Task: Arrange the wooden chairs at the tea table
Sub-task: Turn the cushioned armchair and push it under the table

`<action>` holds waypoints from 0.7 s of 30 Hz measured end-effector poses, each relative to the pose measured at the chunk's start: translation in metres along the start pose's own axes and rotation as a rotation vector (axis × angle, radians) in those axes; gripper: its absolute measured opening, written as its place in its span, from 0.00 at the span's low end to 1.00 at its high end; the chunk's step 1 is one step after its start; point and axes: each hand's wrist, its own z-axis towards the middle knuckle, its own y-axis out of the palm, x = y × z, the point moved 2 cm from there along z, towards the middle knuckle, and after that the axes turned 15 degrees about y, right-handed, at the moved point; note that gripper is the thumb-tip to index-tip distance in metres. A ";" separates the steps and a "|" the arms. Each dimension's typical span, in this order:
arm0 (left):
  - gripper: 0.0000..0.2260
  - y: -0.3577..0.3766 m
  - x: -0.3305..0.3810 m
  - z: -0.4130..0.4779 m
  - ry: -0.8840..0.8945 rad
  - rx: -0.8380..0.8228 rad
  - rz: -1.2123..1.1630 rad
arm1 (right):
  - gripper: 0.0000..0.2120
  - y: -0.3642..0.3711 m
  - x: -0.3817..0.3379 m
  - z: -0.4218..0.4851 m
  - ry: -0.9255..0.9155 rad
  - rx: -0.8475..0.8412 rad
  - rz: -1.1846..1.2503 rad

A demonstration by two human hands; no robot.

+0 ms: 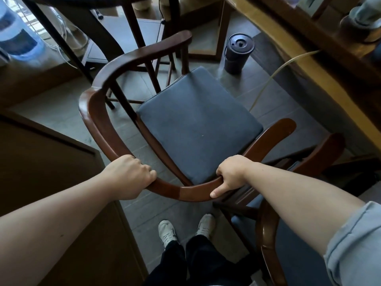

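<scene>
A dark wooden chair [107, 73] with a curved horseshoe back rail and a blue-grey seat cushion [195, 122] stands in front of me on the tiled floor. My left hand [129, 174] grips the rail's near left part. My right hand [231, 174] grips the rail near the middle right, thumb underneath. The tea table's thick wooden edge [309, 56] runs along the upper right, beyond the chair. A second wooden chair [268, 234] with a similar rail sits at my right, partly under my right forearm.
A dark lidded bin [237, 52] stands on the floor near the table, with a pale hose [274, 75] beside it. A brown cabinet [51, 182] fills the left. Another chair's legs [160, 65] and a water bottle [16, 36] are further back. My shoes [185, 230] are below.
</scene>
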 end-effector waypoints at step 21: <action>0.06 -0.036 0.007 0.055 0.107 -0.005 0.078 | 0.42 0.019 0.041 -0.043 0.167 -0.161 0.092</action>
